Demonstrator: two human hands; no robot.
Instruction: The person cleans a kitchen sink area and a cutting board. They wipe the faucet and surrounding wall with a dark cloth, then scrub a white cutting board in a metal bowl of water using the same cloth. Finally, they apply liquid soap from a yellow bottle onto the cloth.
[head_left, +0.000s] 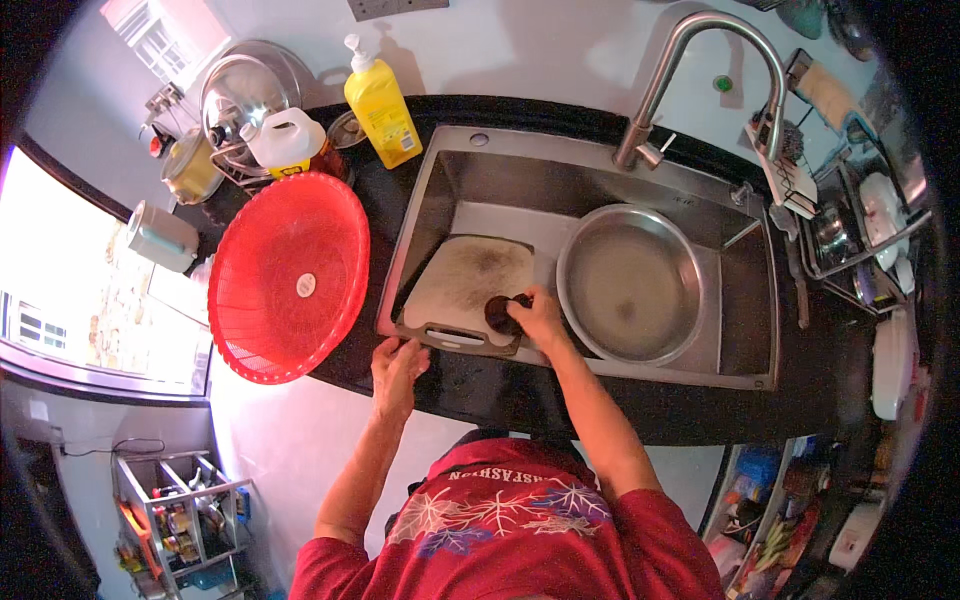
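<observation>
A cutting board [455, 290], pale with a dark smudged patch, lies tilted in the left part of the steel sink [585, 375]. Its handle end rests at the front rim. In my right hand [541, 318], fingers closed, is a small dark round thing [498, 314], held against the board's near right corner; its exact kind is unclear. My left hand [399, 373] is empty, with loosely bent fingers apart, at the counter's front edge beside the board's near left corner. To the right in the sink sits a round metal basin [692, 285] with cloudy water in it.
A large red plastic basket [290, 270] stands left of the sink, before a yellow pump bottle [384, 108] and a white jug [285, 143]. The steel faucet [655, 95] arches over the back right. A dish rack [850, 240] stands at the far right.
</observation>
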